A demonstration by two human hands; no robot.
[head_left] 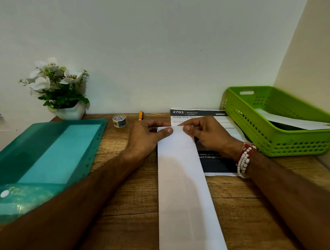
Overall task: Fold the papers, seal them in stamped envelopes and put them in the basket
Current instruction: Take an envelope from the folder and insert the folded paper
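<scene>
White flowers (54,80) in pot (72,112), teal plastic folder (48,148), orange pen (140,115), wooden desk (126,202)

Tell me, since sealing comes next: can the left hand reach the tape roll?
Probably yes: the tape roll lies just beyond the left hand, nothing between, once it releases the paper.

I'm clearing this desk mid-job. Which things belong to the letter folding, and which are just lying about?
Job: paper, pinched at its far end by left hand and right hand; basket; envelope in it; probably tape roll and folder.
Lying about: flowers; pen; printed sheet.
</scene>
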